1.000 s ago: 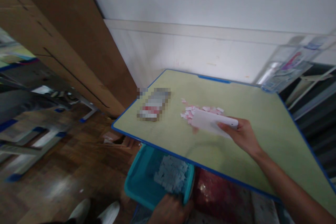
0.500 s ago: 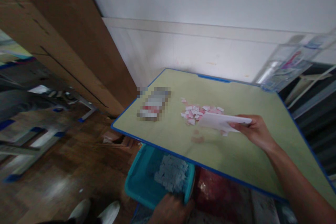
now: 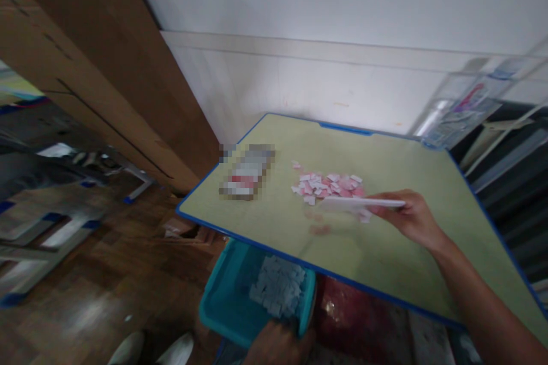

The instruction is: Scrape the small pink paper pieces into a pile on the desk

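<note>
My right hand (image 3: 405, 214) is closed on the near end of a thin, stiff white card (image 3: 355, 202), held almost edge-on low over the table. Just behind the card lies a loose heap of small pink and white pieces (image 3: 323, 184). At the table's front edge, lower down, a teal basin (image 3: 229, 291) holds many small white pieces (image 3: 278, 286). My left hand (image 3: 276, 343) is closed at the basin's near right rim and seems to grip it; its fingertips are partly hidden. A dark patch beside the knuckles is too blurred to name.
The pale yellow table (image 3: 385, 256) has a blue edge. A blurred-out phone-like slab (image 3: 248, 174) lies on its left. A clear plastic bottle (image 3: 464, 105) stands at the back right. A tall cardboard box (image 3: 141, 97) rises on the left, near a folding table's legs (image 3: 51, 239).
My right hand has tipped the white card from a slanted face to nearly edge-on, baring more of the heap. My left hand stays at the basin. The view has shifted slightly.
</note>
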`<state>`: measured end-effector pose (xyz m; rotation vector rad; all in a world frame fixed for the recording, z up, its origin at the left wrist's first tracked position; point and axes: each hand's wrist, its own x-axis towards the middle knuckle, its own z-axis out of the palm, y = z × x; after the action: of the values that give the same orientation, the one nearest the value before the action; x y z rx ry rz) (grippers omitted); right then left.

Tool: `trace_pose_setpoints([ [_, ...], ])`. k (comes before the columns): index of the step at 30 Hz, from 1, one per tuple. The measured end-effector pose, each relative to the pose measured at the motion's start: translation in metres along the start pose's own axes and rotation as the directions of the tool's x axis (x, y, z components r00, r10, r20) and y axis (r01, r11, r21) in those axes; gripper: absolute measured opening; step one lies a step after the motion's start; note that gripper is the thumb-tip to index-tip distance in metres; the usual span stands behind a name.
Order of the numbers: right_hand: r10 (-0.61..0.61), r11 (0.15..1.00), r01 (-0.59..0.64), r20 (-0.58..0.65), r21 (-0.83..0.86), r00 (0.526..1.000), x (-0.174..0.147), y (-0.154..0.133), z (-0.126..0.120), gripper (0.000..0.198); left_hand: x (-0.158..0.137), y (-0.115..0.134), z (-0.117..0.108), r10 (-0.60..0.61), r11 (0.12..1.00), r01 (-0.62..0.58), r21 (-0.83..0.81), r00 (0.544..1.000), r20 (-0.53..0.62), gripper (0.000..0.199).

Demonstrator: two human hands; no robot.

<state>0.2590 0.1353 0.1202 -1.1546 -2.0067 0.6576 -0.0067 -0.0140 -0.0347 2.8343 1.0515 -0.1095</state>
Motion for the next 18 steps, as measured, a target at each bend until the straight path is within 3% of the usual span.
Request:
trace_pose_setpoints([
  [4, -0.006, 1.0, 0.007, -0.044, 0.02, 0.999, 0.003, 0.003, 0.008, 0.021, 0.001, -0.002, -0.001, 0.001, 1.0, -0.001, -0.001, 1.0, 0.001, 0.018],
  [7, -0.062, 0.997, 0.059, 0.089, 0.041, 0.994, 0.005, 0.001, 0.015, 0.021, -0.001, -0.003, 0.003, 0.005, 1.0, -0.005, -0.008, 1.0, -0.004, 0.021],
  [10, -0.05, 0.998, 0.044, 0.187, 0.035, 0.981, 0.002, -0.001, 0.006, 0.019, -0.003, -0.003, 0.007, -0.002, 1.0, 0.002, -0.007, 1.0, -0.025, 0.024],
  [15, 0.076, 0.996, -0.076, -0.011, -0.045, 0.997, -0.004, 0.003, -0.013, 0.022, -0.004, -0.002, 0.006, 0.011, 1.0, -0.012, -0.025, 0.999, -0.038, 0.014],
  [18, 0.068, 0.994, -0.069, -0.009, -0.091, 0.998, -0.002, 0.004, -0.014, 0.023, -0.004, -0.002, 0.006, -0.004, 1.0, 0.004, -0.028, 1.0, -0.026, 0.015],
])
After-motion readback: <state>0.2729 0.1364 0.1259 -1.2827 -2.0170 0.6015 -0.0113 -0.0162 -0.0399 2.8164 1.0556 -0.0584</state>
